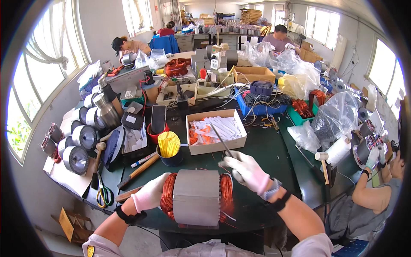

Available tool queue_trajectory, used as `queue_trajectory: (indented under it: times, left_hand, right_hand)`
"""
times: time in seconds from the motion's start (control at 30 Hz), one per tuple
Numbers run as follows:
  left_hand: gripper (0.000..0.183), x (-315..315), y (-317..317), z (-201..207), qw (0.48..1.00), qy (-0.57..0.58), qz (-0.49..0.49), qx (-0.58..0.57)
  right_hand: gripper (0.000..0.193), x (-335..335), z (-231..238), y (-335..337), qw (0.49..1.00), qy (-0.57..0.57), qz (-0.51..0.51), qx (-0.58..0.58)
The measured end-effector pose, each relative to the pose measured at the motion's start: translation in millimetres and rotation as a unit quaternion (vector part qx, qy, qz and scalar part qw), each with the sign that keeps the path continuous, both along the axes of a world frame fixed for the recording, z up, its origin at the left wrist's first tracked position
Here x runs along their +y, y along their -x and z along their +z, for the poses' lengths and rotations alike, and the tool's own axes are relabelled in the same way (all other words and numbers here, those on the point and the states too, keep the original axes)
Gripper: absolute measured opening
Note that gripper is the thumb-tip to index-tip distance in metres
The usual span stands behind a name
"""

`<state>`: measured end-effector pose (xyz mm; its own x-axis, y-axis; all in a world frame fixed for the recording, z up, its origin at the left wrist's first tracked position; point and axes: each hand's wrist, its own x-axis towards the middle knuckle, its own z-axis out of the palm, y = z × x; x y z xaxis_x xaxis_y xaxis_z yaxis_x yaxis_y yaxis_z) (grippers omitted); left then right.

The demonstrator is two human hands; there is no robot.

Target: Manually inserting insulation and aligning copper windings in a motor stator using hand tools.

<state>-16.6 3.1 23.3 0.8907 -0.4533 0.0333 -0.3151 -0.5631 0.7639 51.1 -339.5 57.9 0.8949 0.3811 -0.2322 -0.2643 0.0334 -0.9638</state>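
Observation:
A motor stator with a grey steel core lies on its side at the table's near edge. Copper windings bulge from both of its ends. My left hand, in a white glove, grips the left winding, its fingertips partly hidden behind the coil. Above the stator's right end, my gloved right hand is closed round a thin dark metal rod that points up and away to the left. Just beyond the stator stands an open cardboard box of white and orange slips.
Left of the stator lie a hammer, a marker, scissors and a mallet. A dark cup holds yellow sticks. Several stator cores stand far left. At right, a co-worker handles another stator.

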Motion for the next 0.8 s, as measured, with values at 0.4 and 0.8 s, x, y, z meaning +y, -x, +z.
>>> queue_trajectory:
  times: [0.4,0.8]
  left_hand:
    - [0.064,17.9,-39.0,-32.2,0.986,0.058,-0.097,0.126]
    - [0.066,8.7,-56.2,-20.9,0.93,0.122,-0.075,0.339]
  right_hand:
    - [0.03,-8.0,-6.4,-10.8,0.997,-0.054,-0.002,0.047]
    - [0.031,-70.4,14.1,39.9,0.949,-0.207,-0.238,-0.025]
